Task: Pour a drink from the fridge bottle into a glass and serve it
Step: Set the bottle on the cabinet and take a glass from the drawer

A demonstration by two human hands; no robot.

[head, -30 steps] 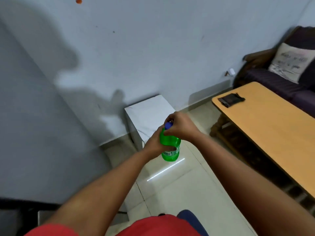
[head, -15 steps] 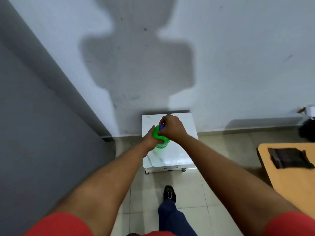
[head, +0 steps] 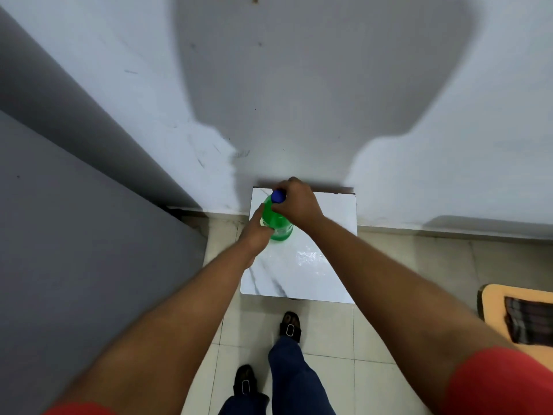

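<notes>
Evidently uncapping: left hand grips the bottle over the stand, right hand pinches the cap, needing a twist.

white marble-patterned counter stood under the fingers, against the pale wall | wooden table corner with dark checked cloth lay far right | tiled floor below
</notes>
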